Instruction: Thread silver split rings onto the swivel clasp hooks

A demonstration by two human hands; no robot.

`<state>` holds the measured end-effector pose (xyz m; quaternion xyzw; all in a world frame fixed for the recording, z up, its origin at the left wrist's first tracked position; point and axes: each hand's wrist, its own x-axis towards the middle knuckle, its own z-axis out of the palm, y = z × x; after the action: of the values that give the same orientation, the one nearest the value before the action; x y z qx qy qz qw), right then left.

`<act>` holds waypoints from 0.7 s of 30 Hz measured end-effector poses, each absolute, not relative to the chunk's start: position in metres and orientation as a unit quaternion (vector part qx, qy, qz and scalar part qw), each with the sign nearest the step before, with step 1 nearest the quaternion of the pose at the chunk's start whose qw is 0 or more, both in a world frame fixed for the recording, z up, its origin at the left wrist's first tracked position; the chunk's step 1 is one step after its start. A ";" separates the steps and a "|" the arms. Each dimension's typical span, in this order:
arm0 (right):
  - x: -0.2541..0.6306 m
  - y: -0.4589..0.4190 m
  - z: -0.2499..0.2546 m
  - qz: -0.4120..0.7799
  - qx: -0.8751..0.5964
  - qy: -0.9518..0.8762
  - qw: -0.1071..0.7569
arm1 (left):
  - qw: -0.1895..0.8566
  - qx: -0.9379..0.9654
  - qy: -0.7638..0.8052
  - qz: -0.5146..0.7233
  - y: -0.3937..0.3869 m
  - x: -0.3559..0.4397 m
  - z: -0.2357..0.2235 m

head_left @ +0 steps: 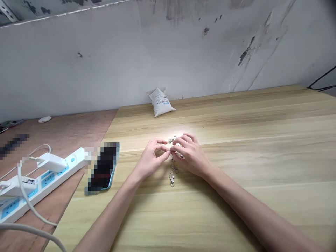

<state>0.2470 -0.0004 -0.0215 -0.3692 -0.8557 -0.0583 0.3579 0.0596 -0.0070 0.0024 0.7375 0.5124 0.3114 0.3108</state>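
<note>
My left hand and my right hand meet over the middle of the wooden table. Thumb and index finger of each hand are pinched together at the meeting point. Whatever they hold there is too small and too covered to name. A silver swivel clasp lies on the table just below the hands. Above it, another metal clasp rests in the shadow of my right hand. Beyond the fingertips is a further piece of metal hardware. More shiny metal is partly hidden under my right fingers.
A phone, blurred out, with a blue edge lies left of my hands. Farther left, a white power strip carries plugged-in chargers and loose cables. A white labelled packet leans near the wall.
</note>
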 end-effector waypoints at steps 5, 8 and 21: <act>0.245 -0.001 -0.024 -0.084 -0.361 -0.857 0.357 | 0.302 0.724 0.533 0.318 -0.007 0.060 -0.001; 0.243 -0.002 -0.024 -0.100 -0.355 -0.861 0.350 | 0.297 0.718 0.546 0.314 -0.007 0.059 -0.003; 0.247 -0.005 -0.021 0.050 -0.408 -0.836 0.364 | 0.252 0.739 0.506 0.366 -0.008 0.056 0.005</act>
<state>0.2465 -0.0053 -0.0207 -0.4081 -0.8359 0.0504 0.3635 0.0561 -0.0075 0.0050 0.7392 0.5059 0.3660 0.2523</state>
